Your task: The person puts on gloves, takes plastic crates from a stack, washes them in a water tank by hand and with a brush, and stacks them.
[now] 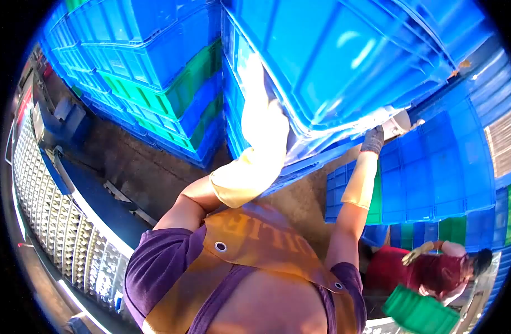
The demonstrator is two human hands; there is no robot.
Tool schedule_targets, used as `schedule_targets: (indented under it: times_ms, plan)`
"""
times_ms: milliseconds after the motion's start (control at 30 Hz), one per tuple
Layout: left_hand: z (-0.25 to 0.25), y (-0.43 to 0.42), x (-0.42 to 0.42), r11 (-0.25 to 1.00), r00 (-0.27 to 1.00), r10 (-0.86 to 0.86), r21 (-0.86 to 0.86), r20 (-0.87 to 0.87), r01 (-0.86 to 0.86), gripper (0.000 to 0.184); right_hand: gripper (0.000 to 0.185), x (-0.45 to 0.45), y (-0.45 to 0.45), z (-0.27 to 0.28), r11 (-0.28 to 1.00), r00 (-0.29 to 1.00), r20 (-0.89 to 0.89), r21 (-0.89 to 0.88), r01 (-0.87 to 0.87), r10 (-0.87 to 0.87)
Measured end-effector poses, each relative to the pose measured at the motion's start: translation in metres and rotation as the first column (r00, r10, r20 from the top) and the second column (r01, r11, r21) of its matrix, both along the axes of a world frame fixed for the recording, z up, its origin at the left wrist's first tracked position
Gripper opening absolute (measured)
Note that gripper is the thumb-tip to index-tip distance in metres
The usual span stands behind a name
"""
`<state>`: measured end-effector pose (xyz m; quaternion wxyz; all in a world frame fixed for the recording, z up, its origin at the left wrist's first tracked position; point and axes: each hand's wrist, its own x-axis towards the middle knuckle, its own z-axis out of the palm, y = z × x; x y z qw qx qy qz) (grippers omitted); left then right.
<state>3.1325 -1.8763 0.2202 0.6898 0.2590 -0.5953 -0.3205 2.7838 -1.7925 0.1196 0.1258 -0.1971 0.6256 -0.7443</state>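
A large blue crate (344,61) fills the upper middle, close to the camera, above other blue crates. My left hand (256,69), in a long cream glove, lies against the crate's left side; glare bleaches out its fingers. Lower right, my right hand (373,139), in a dark grey glove with a cream cuff, is closed at the crate's near right edge, its fingertips partly hidden. A pale object (397,123) shows beside it.
Stacked blue and green crates (155,83) stand at the left, with more stacks (422,172) at the right. A metal machine with a textured belt (60,206) curves along the far left. At lower right, a co-worker in red (433,273) is near a green crate (421,310).
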Motion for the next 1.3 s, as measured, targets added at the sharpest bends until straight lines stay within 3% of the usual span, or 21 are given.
schedule_targets:
  times_ms: [100, 233, 367, 433, 500, 567, 633, 767, 833, 933, 1000, 1033, 1100, 1167, 1267, 1300]
  plan:
    - [-0.002, 0.012, 0.008, 0.987, 0.988, -0.112, -0.129, -0.102, 0.098, 0.057, 0.038, -0.025, 0.006, -0.017, 0.998, 0.997, -0.071, 0.057, -0.026, 0.030]
    - [-0.003, 0.023, 0.019, 0.984, 0.988, -0.153, -0.095, -0.032, 0.150, 0.057, 0.037, -0.015, 0.016, -0.007, 1.000, 0.999, -0.048, -0.011, -0.010, 0.009]
    - [-0.003, 0.016, 0.017, 0.979, 0.978, -0.196, -0.064, -0.075, 0.191, 0.056, 0.036, -0.031, 0.010, 0.014, 0.999, 0.999, -0.047, -0.047, -0.023, 0.021]
    - [-0.002, 0.007, 0.022, 0.969, 0.975, -0.216, -0.137, -0.046, 0.208, 0.059, 0.036, -0.034, 0.009, 0.016, 0.998, 0.999, -0.041, -0.050, -0.035, 0.033]
    - [-0.004, -0.003, 0.020, 0.966, 0.980, -0.166, -0.182, 0.107, 0.184, 0.064, 0.036, -0.034, 0.010, 0.011, 0.997, 0.999, -0.030, -0.061, -0.038, 0.036]
    - [-0.005, -0.003, 0.025, 0.967, 0.974, -0.191, -0.149, 0.126, 0.208, 0.069, 0.036, -0.033, 0.012, 0.008, 0.997, 0.999, -0.023, -0.069, -0.036, 0.035]
    - [-0.003, 0.002, 0.030, 0.923, 0.931, -0.342, -0.140, 0.130, 0.358, 0.072, 0.035, -0.032, 0.013, 0.009, 0.996, 0.999, -0.018, -0.080, -0.038, 0.037]
    - [-0.009, 0.010, 0.040, 0.921, 0.904, -0.311, -0.141, 0.294, 0.363, 0.073, 0.035, -0.033, 0.013, 0.010, 0.996, 0.999, -0.013, -0.076, -0.036, 0.035]
    - [-0.039, 0.017, 0.039, 0.948, 0.904, -0.243, -0.112, 0.352, 0.298, 0.076, 0.034, -0.035, 0.012, 0.012, 0.995, 0.999, -0.011, -0.090, -0.041, 0.041]
    - [-0.054, 0.025, 0.046, 0.932, 0.903, -0.254, -0.162, 0.348, 0.325, 0.085, 0.034, -0.037, 0.012, 0.014, 0.993, 0.999, -0.009, -0.107, -0.053, 0.053]
    - [-0.039, 0.032, 0.055, 0.935, 0.822, -0.321, 0.018, 0.471, 0.355, 0.104, 0.034, -0.040, 0.008, 0.014, 0.991, 0.998, -0.008, -0.121, -0.062, 0.062]
    - [-0.045, 0.032, 0.048, 0.938, 0.823, -0.314, 0.020, 0.473, 0.346, 0.104, 0.034, -0.041, 0.007, 0.012, 0.990, 0.998, -0.005, -0.122, -0.067, 0.067]
    - [-0.057, 0.021, 0.025, 0.975, 0.852, -0.021, -0.179, 0.524, 0.134, 0.119, 0.033, -0.050, 0.000, 0.012, 0.988, 0.996, -0.020, -0.126, -0.093, 0.091]
    - [-0.048, 0.018, 0.018, 0.982, 0.794, 0.032, -0.166, 0.607, 0.088, 0.116, 0.033, -0.056, -0.015, 0.013, 0.974, 0.989, -0.018, -0.171, -0.146, 0.145]
    - [-0.052, 0.021, 0.014, 0.976, 0.824, 0.062, -0.205, 0.564, 0.067, 0.110, 0.033, -0.058, -0.019, 0.012, 0.952, 0.979, 0.012, -0.237, -0.196, 0.204]
    - [-0.052, 0.020, 0.015, 0.981, 0.852, -0.009, -0.162, 0.523, 0.110, 0.112, 0.033, -0.059, -0.015, 0.009, 0.945, 0.977, 0.028, -0.261, -0.197, 0.211]
